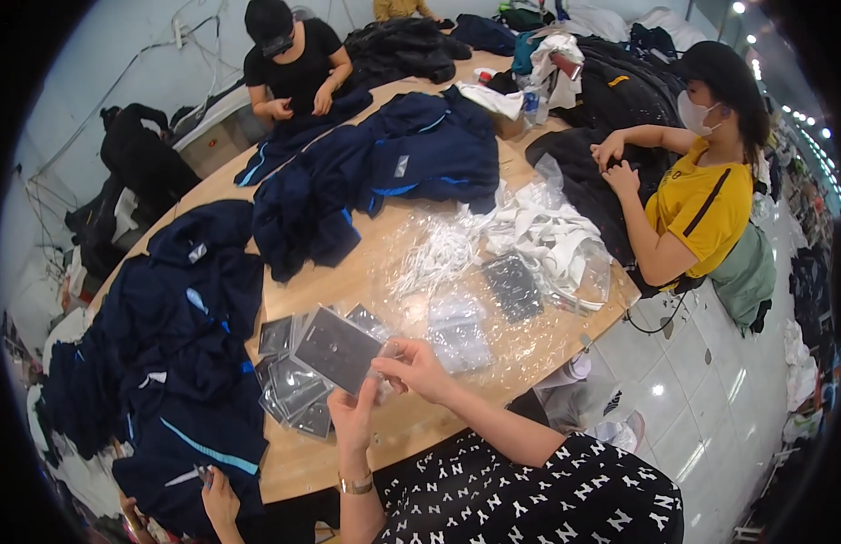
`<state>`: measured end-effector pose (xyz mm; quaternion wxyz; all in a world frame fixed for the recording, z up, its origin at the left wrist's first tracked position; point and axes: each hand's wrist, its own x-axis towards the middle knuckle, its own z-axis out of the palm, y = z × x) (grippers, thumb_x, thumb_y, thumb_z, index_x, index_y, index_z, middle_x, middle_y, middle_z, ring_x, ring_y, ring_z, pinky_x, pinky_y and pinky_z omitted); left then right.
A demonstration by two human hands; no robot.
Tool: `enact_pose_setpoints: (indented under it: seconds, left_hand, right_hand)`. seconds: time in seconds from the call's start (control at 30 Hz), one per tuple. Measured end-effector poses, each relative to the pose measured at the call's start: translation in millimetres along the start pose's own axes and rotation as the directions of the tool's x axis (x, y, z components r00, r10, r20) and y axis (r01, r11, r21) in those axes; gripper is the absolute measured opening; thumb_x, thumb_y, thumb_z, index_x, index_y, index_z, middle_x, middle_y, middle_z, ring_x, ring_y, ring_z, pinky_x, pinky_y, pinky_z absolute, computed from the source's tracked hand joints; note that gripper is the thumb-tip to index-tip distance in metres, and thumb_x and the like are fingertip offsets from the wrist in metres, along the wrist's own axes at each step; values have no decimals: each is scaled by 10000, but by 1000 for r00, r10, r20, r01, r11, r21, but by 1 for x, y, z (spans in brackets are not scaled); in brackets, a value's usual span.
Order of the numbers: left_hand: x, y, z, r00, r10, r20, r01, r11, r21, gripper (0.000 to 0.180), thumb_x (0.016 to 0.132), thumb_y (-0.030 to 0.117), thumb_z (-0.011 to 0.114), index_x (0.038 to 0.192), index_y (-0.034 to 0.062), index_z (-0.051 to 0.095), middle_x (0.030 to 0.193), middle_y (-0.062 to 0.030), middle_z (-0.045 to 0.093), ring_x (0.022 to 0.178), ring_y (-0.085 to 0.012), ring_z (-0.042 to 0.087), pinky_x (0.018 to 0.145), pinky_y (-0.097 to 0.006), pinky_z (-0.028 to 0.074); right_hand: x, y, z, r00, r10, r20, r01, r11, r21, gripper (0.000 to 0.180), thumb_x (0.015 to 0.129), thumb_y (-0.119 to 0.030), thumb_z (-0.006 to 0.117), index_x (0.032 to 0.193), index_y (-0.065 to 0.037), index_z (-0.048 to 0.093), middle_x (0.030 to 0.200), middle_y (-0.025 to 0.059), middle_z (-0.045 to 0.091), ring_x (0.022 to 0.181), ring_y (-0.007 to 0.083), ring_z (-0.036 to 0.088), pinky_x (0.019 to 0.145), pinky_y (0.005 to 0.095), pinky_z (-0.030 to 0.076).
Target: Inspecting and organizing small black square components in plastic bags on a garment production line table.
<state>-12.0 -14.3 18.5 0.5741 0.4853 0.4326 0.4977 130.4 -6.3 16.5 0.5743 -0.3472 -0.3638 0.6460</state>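
A dark grey rectangular card in a clear plastic sleeve (pixel 337 348) is held up over the near side of the table. My left hand (pixel 353 422) grips its lower edge with the thumb raised against it. My right hand (pixel 417 368) pinches the right end, where the clear plastic sticks out. Just beyond and left of my hands lies a pile of similar dark cards in clear sleeves (pixel 289 392). Farther right, a larger bundle of dark sleeved pieces (pixel 513 287) lies beside a stack of clear plastic bags (pixel 459 331).
Navy garments (pixel 180 335) cover the table's left side, more (pixel 384 159) its middle. White cords (pixel 439 254) and white strips (pixel 547 222) heap at right. One co-worker in yellow (pixel 701 213) handles dark cloth; another in black (pixel 294 77) stands opposite. Another person's hand (pixel 219 497) is at lower left.
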Motion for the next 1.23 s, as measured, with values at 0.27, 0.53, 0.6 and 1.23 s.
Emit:
enact_pose_setpoints:
  seconds: [0.27, 0.53, 0.6, 1.23]
  left_hand:
    - [0, 6, -15, 998, -56, 3, 55, 992, 117, 180, 821, 127, 620, 739, -33, 619, 723, -88, 646, 587, -78, 554, 548, -196, 442]
    - [0, -4, -18, 998, -56, -1, 56, 998, 24, 169, 830, 126, 609, 765, -27, 641, 717, -62, 638, 570, -65, 526, 532, -186, 414]
    - [3, -4, -14, 994, -10, -110, 9, 1000, -8, 169, 828, 136, 611, 745, -9, 638, 655, -16, 607, 527, -43, 485, 488, -177, 377]
    - [-45, 127, 34, 734, 158, 660, 129, 922, -365, 163, 873, 114, 517, 946, -7, 598, 862, -55, 578, 784, -116, 533, 695, -196, 415]
  right_hand:
    - [6, 5, -2, 1000, 11, -23, -11, 1000, -19, 206, 896, -194, 497, 755, -49, 539, 568, -15, 490, 445, 46, 459, 387, 180, 343]
    - [8, 1, 5, 999, 4, -42, -12, 979, -201, 196, 897, -198, 492, 828, -26, 554, 607, 11, 517, 444, 52, 471, 387, 191, 364]
    - [9, -1, 6, 998, 21, -56, -34, 971, -237, 185, 893, -197, 498, 916, -20, 548, 649, 30, 532, 452, 62, 487, 386, 197, 372]
    - [-20, -121, 27, 725, -674, 140, 670, 738, 82, 328, 885, -314, 505, 791, 0, 522, 633, 89, 554, 519, 225, 552, 871, 453, 366]
